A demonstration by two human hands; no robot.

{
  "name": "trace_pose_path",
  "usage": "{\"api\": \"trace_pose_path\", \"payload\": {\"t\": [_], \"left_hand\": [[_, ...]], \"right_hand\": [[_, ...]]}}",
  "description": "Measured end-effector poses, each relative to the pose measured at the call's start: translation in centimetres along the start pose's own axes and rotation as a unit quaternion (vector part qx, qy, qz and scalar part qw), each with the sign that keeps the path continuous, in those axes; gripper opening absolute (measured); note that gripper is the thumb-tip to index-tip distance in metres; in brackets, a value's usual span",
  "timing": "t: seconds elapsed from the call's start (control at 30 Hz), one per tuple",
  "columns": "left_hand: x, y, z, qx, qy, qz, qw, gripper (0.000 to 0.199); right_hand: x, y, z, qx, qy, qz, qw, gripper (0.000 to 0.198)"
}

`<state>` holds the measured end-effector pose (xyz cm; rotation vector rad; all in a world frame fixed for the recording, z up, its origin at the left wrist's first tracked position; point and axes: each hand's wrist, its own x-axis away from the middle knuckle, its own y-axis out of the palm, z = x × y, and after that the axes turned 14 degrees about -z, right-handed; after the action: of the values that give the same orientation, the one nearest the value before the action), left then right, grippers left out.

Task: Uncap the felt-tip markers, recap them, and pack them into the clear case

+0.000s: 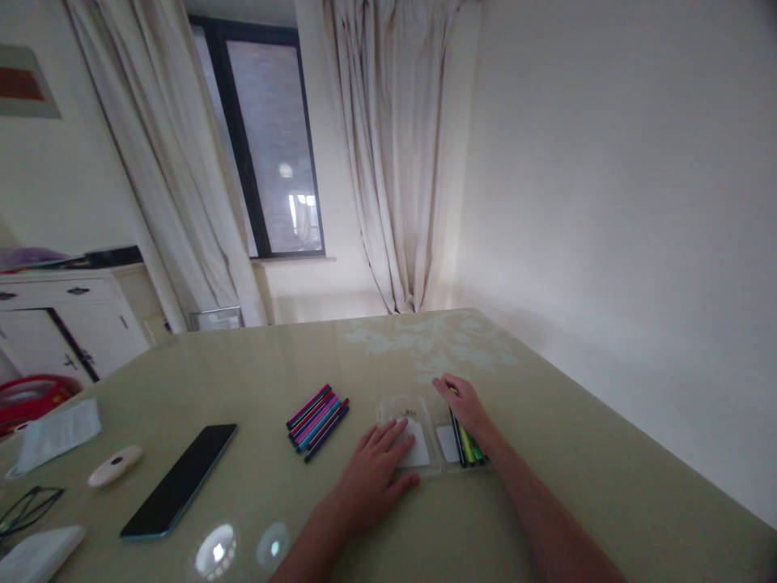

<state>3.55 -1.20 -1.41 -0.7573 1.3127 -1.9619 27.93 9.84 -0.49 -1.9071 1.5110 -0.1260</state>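
A clear plastic marker case (pixel 433 441) lies opened flat on the table, with a white card in each half. My left hand (pixel 380 470) rests on its left half, fingers stretched out across the card. Over the right half, my right hand (pixel 464 402) is closed, its fingers curled at the upper end of a dark marker (pixel 455 437). Beside that one, green and yellow-green markers (pixel 470 447) lie in the case, partly covered by my right hand and wrist. Left of the case, a loose row of several pink, purple, blue and dark markers (pixel 316 421) lies on the table.
The table (pixel 261 380) has a glossy top reflecting lights. On its left are a black phone (pixel 182 479), a pale oval object (pixel 115 466), a face mask (pixel 57 433), dark-framed glasses (pixel 27 510) and a white object (pixel 42 555). A wall (pixel 625 283) runs along the right.
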Motion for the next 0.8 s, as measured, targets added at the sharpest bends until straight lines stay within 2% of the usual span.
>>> {"api": "trace_pose_path", "payload": {"t": [0.1,0.17,0.27,0.37,0.47,0.53,0.63,0.7,0.8], "left_hand": [[0.0,0.1,0.0,0.001,0.004,0.008,1.0,0.06],[0.0,0.2,-0.1,0.003,0.009,0.013,1.0,0.06],[0.0,0.4,-0.2,0.008,0.016,0.025,1.0,0.066],[0.1,0.6,-0.2,0.012,0.028,0.034,0.999,0.075],[0.1,0.5,-0.2,0.007,0.036,0.073,0.997,0.077],[0.0,0.3,-0.1,-0.005,0.031,0.126,0.991,0.079],[-0.3,0.1,0.1,-0.043,-0.001,0.2,0.979,0.077],[-0.6,0.1,0.1,-0.079,-0.031,0.222,0.971,0.066],[-1.0,0.4,-0.3,-0.137,-0.065,0.218,0.964,0.052]], "right_hand": [[0.0,0.3,-0.3,0.004,0.004,-0.053,0.999,0.052],[0.0,0.2,-0.7,0.001,0.011,-0.042,0.999,0.055],[0.0,-0.7,-1.6,-0.03,0.017,0.057,0.998,0.058],[0.0,-1.6,-2.7,-0.073,0.03,0.177,0.981,0.057],[0.0,-1.1,-3.7,-0.088,0.034,0.232,0.968,0.057],[0.2,0.3,-4.5,-0.086,0.031,0.205,0.975,0.058],[0.9,3.4,-6.1,-0.102,0.022,0.104,0.989,0.055],[1.6,5.2,-7.4,-0.137,0.023,0.02,0.99,0.05],[2.2,6.6,-8.7,-0.191,0.001,-0.064,0.98,0.046]]}}
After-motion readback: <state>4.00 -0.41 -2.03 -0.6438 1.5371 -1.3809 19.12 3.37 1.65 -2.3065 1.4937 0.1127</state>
